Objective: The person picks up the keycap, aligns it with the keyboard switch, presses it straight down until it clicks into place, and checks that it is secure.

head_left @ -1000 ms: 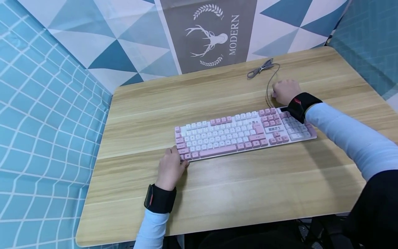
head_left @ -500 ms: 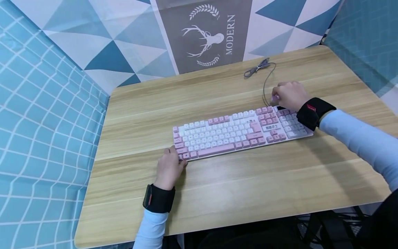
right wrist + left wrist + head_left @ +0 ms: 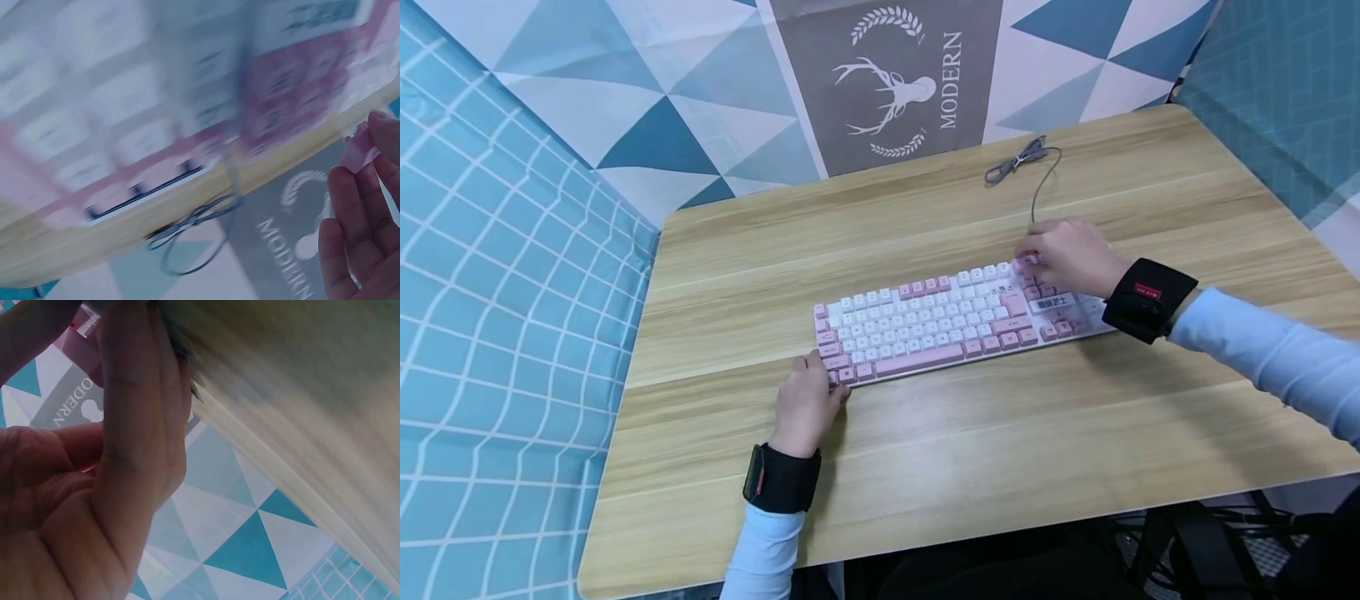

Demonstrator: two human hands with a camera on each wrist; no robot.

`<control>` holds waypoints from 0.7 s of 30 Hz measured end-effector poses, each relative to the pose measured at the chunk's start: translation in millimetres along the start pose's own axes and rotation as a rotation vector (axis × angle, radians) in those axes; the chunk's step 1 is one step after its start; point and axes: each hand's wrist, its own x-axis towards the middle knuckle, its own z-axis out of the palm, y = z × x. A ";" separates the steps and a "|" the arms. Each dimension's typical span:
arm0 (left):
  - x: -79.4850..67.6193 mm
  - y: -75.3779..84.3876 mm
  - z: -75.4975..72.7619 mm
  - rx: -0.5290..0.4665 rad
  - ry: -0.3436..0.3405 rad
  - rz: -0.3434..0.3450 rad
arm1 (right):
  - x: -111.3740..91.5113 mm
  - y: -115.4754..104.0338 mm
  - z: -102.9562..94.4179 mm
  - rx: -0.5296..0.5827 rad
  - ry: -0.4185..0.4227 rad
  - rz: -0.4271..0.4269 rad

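A pink and white computer keyboard [image 3: 917, 327] lies on the wooden table. Its left front corner is held by my left hand [image 3: 807, 404], thumb at the front edge and fingers at the left end; the left wrist view shows these fingers [image 3: 134, 412] close up. Over the upper right part of the keys is my right hand [image 3: 1071, 254], covering some of them. In the right wrist view it pinches a small pink keycap [image 3: 361, 150] between thumb and fingertips. A dark gap [image 3: 144, 190] with bare key stems shows in the keyboard's back row there.
Behind the keyboard runs its grey cable [image 3: 1045, 183], ending in a tied bundle [image 3: 1018, 160]. A patterned cloth [image 3: 715, 92] backs the table [image 3: 1000, 450], with blue sheets at both sides. Dark straps and cables hang below the front edge.
My right hand, with the pink keycap, first drew slightly right, then came left and nearer over the navigation keys. The left hand keeps its hold on the keyboard; the view shifted slightly.
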 end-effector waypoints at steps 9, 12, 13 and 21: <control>-2.1 3.3 -2.0 -0.001 -0.023 -0.030 | 4.3 -24.4 13.6 0.053 -0.058 -0.025; -6.1 14.5 -6.3 0.082 0.051 -0.024 | 5.3 -26.3 17.0 0.069 -0.085 -0.014; -7.8 20.6 -8.9 0.107 0.094 0.002 | 5.7 -26.5 17.7 0.073 -0.091 -0.011; 8.9 104.2 -29.1 0.105 -0.009 0.492 | 6.7 -26.9 21.8 0.109 -0.112 0.034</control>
